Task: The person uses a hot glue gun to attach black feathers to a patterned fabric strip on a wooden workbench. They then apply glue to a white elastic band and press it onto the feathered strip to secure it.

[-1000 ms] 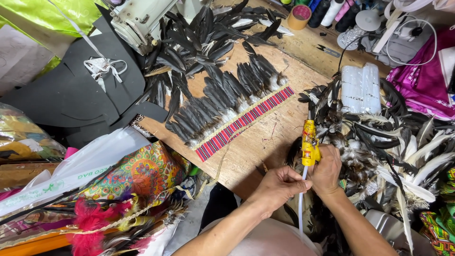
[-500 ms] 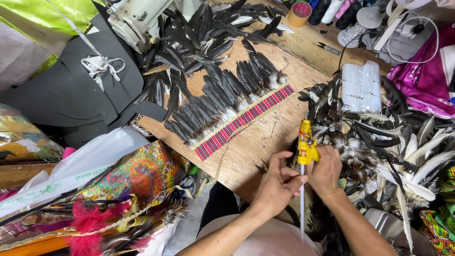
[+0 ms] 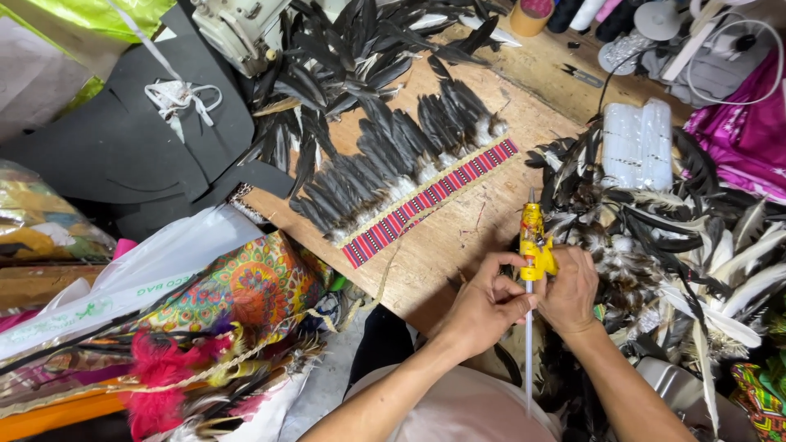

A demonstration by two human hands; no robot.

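Head view: your right hand (image 3: 571,292) grips the yellow glue gun (image 3: 533,243), nozzle pointing away over the wooden table (image 3: 458,237). Your left hand (image 3: 483,304) pinches the glue stick (image 3: 528,344) behind the gun. The feather band (image 3: 409,176) lies near, up-left; loose feathers (image 3: 671,245) lie to the right.

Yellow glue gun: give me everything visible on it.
The glue gun has a yellow plastic-looking body with a thin metal-looking nozzle pointing away from the person, toward the wooden worktop. A clear glue stick runs out of its back toward the person. The right hand grips the body; the left hand pinches the stick just behind it. It is held above the worktop edge, beside the pile of loose feathers. Trigger and cord are hidden.
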